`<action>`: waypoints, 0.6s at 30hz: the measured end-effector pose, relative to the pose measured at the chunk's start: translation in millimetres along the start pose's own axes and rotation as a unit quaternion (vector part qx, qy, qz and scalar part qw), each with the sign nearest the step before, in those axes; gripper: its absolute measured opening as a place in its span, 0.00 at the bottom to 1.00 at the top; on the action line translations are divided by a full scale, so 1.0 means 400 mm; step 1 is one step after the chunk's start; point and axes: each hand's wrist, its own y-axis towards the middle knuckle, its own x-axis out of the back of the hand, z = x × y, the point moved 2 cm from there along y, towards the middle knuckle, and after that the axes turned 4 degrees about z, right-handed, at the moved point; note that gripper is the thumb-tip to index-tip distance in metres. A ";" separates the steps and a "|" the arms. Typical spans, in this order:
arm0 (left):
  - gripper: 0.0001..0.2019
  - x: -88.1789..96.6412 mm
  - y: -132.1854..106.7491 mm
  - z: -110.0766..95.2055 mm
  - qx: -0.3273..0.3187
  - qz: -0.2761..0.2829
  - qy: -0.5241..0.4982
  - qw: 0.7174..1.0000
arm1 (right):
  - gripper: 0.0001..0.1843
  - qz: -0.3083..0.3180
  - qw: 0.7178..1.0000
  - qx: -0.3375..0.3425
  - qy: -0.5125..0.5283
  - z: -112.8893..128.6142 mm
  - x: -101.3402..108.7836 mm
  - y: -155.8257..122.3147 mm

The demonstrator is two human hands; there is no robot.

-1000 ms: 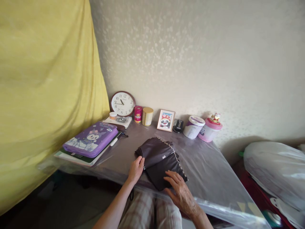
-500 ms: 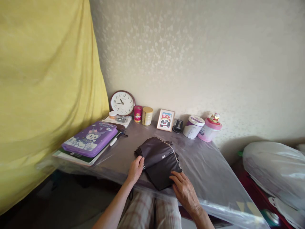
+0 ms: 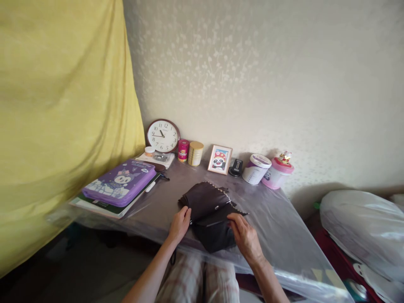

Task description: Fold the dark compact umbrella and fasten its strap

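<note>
A dark folding umbrella [image 3: 206,204] lies loosely folded near the front of the table, its panels layered and a light patterned trim along the far right edge. My left hand [image 3: 180,225] is closed around its left end, where a bit of metal shows by the fingers and a dark strap hangs below the wrist. My right hand [image 3: 246,237] pinches the edge of a black fabric panel on the right side, lifting it slightly. The umbrella's handle is mostly hidden by my left hand.
Plastic film covers the table [image 3: 268,235]. A purple zip case [image 3: 121,182] rests on books at left, beside a white marker [image 3: 150,187]. Along the wall stand a clock [image 3: 163,135], tins [image 3: 195,153], a panda picture frame [image 3: 220,160] and tubs [image 3: 257,169]. A bulky plastic bag [image 3: 362,227] sits right.
My right hand has moved slightly up and turned, going from lying on the black panel to pinching and raising its edge. My left hand stays in place.
</note>
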 end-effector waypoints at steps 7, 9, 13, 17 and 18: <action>0.18 0.007 -0.002 -0.008 -0.003 0.000 -0.017 1.000 | 0.10 -0.021 0.998 0.037 0.035 0.053 -0.020 0.155; 0.19 0.013 -0.004 -0.010 -0.003 0.004 -0.032 0.999 | 0.10 -0.021 0.999 0.032 0.035 0.050 -0.040 0.191; 0.21 0.023 -0.011 -0.014 -0.019 0.021 -0.082 0.996 | 0.10 -0.012 1.000 0.013 0.025 0.040 -0.085 0.250; 0.19 0.024 -0.018 -0.021 -0.020 0.038 -0.063 0.997 | 0.09 0.004 1.000 -0.007 0.010 0.039 -0.126 0.289; 0.18 0.022 -0.019 -0.022 -0.019 0.036 -0.046 0.998 | 0.09 0.008 1.000 -0.009 0.005 0.039 -0.135 0.296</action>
